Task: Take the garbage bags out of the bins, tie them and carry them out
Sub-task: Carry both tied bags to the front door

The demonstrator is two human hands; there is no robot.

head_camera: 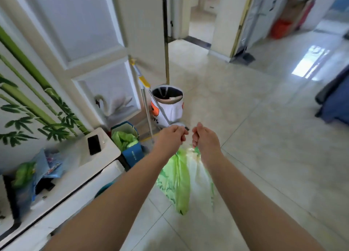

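A translucent green garbage bag [178, 179] hangs above the tiled floor, below my two hands. My left hand [172, 136] and my right hand [204, 137] are both closed on the top of the bag, fists close together. What sits between the fingers is small and partly hidden. To the left stands a blue bin [132, 152] lined with another green bag [123, 139]. Further back is a white fabric bin [169, 107] with an orange print and a dark inside.
A white appliance [79, 175] with a black phone [93, 144] and blue packets on it stands at the left. A mop handle [146, 109] leans by the white door. A dark blue chair [336, 103] is at the right. Open doorways lie ahead.
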